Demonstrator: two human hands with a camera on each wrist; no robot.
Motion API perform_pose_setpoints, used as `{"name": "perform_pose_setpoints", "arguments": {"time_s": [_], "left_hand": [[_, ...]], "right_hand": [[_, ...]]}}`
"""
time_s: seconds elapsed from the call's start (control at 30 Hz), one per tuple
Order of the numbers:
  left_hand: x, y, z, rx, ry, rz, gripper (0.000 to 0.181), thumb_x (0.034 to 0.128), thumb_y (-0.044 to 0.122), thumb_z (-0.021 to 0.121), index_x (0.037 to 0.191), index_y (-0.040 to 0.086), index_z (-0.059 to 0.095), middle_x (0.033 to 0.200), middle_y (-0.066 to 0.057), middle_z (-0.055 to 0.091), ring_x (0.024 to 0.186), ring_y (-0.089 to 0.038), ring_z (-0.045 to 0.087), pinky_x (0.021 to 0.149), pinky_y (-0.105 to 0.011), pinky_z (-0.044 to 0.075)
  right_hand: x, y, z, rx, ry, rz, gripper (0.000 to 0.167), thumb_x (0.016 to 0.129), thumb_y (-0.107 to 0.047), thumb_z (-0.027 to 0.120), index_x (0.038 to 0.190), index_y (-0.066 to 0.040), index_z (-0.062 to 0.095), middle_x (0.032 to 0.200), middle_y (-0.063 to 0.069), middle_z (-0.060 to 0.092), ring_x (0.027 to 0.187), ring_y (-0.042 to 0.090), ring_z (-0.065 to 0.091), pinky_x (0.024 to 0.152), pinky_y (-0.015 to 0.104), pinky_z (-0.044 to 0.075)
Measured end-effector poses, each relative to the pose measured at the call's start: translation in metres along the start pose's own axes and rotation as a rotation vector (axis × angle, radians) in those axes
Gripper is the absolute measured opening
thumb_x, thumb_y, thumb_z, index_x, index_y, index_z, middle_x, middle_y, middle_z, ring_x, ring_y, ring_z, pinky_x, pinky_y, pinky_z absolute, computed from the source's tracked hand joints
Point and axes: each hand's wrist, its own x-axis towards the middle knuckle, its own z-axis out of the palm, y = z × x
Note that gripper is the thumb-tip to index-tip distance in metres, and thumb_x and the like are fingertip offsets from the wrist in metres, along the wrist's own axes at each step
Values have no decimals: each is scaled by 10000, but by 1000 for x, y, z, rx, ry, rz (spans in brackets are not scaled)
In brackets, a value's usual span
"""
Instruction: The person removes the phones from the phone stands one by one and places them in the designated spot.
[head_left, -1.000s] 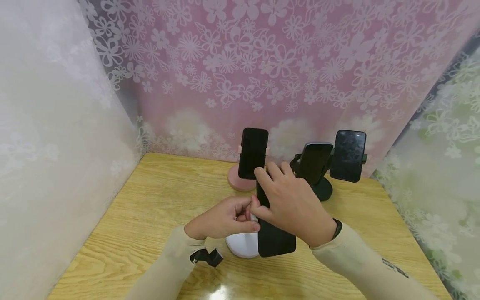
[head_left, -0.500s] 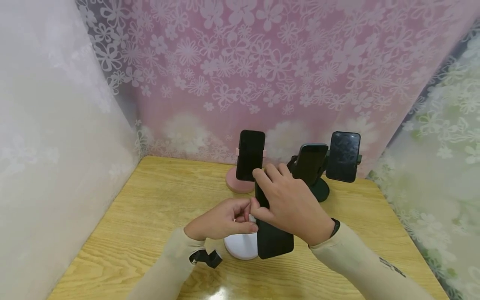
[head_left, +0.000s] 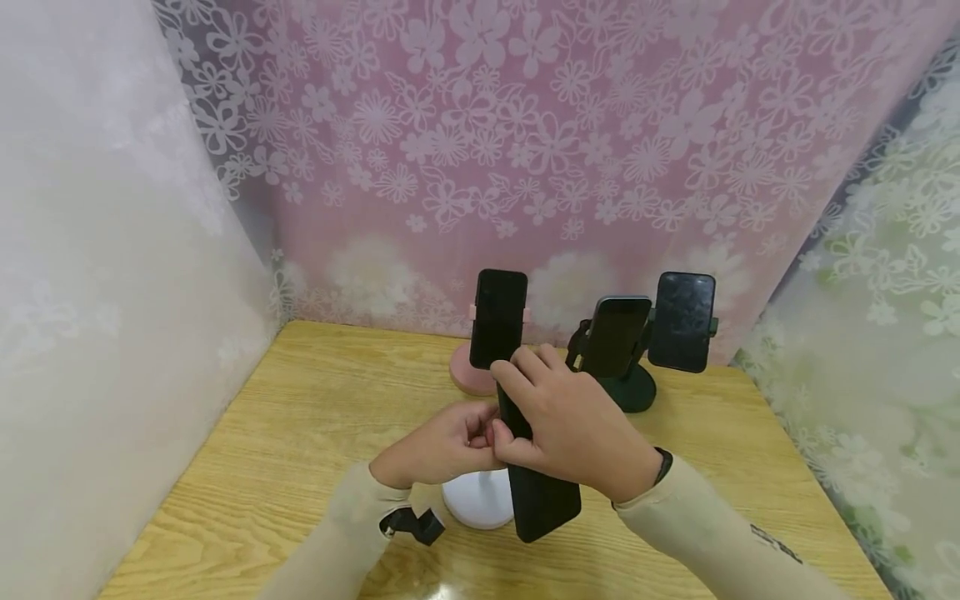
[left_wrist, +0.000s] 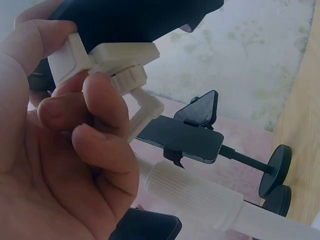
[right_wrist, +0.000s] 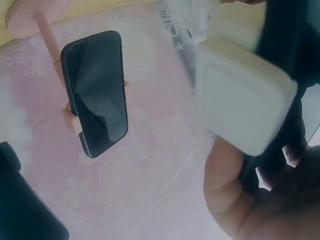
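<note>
At the middle of the table in the head view stands a white phone stand, its round base [head_left: 476, 503] below my hands. A black smartphone [head_left: 546, 507] sits in the stand's white clamp [left_wrist: 125, 52], tilted. My right hand [head_left: 573, 421] grips the phone from above, fingers over its far part and thumb at its left edge. My left hand [head_left: 446, 442] pinches the clamp's side arm [left_wrist: 70, 62] between thumb and fingers, its other fingers curled. The clamp's white end [right_wrist: 245, 95] also shows in the right wrist view. Hands hide much of the clamp in the head view.
Behind, a pink stand [head_left: 470, 375] carries a dark phone [head_left: 499, 317]. Back right, dark green stand bases [head_left: 633, 392] lie below two more phones, one leaning [head_left: 617, 337] and one farther right [head_left: 682, 322]. Floral curtains [head_left: 525, 150] surround the wooden table [head_left: 322, 375].
The phone has turned in the right hand's grip, its near end now narrower and lower in view. The right hand has shifted slightly left and down. The left hand keeps its hold.
</note>
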Motion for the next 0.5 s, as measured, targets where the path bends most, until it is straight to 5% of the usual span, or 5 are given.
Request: {"name": "perform_pose_setpoints", "arguments": {"time_s": [0.5], "left_hand": [[-1,2,5,30,58,-26,98,995,37,597,1078,-12,575,672,39,416,601,-69,391,603,-221,359]], "right_hand": [[0,0,5,11,60,2,376,905,-357,618,1186,-107,609,954,11,520,818,190,438,495,225,348]]}}
